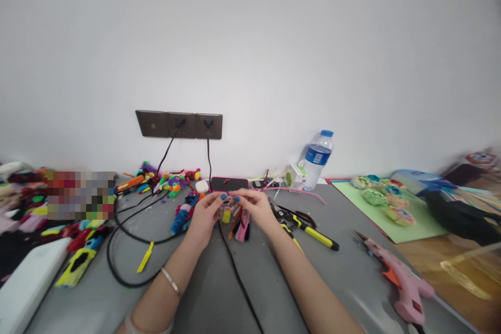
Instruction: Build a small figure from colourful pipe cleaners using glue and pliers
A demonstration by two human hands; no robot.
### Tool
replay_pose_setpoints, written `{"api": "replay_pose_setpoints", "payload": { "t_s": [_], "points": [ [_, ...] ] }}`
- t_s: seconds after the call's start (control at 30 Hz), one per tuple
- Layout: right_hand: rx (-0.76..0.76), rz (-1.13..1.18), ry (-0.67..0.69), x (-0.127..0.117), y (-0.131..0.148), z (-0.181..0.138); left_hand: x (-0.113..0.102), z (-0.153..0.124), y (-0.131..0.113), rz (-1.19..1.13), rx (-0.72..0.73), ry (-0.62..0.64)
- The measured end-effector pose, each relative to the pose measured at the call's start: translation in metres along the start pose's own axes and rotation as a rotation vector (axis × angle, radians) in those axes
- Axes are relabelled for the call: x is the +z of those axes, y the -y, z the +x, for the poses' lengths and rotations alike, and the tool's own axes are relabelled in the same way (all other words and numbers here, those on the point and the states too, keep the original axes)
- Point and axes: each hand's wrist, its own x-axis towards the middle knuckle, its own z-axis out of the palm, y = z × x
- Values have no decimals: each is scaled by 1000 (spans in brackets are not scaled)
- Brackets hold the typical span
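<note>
My left hand (206, 215) and my right hand (256, 207) meet over the middle of the grey table (219, 292), fingertips pinched together on a thin pinkish pipe cleaner (230, 198). Both hands are closed in a pinch. Just below the fingers lie small fuzzy craft pieces in yellow, orange and pink (237, 221). A phone in a pink case (229, 184) lies flat right behind the hands. A blue fuzzy figure (183, 215) lies left of my left hand.
Yellow-handled pliers (309, 229) lie right of my hands, a pink glue gun (403, 279) at the front right. Black cables (129, 229) run from wall sockets (179, 124). A water bottle (318, 159), a green mat (391, 209) and piles of colourful craft bits (164, 180) stand around.
</note>
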Motion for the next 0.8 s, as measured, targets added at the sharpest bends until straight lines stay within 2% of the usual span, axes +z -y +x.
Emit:
{"api": "replay_pose_setpoints", "payload": {
  "t_s": [0.13,0.3,0.4,0.5,0.57,0.7,0.8],
  "points": [
    [42,62,-34,0,1,0,0,0,0,92,22,28],
    [74,94,-48,-1,1,-1,1,-1,-1,285,102,172],
    [78,54,-35,-1,1,-1,1,-3,-2,404,197,279],
    [64,-14,-16,-1,1,0,1,-3,-1,476,227,350],
    [63,-37,-24,-2,1,0,1,-2,0,473,210,319],
    [67,36,-111,-3,1,1,0,-1,2,339,144,132],
    [78,99,-123,-2,1,1,-1,1,2,217,118,52]
  ]
}}
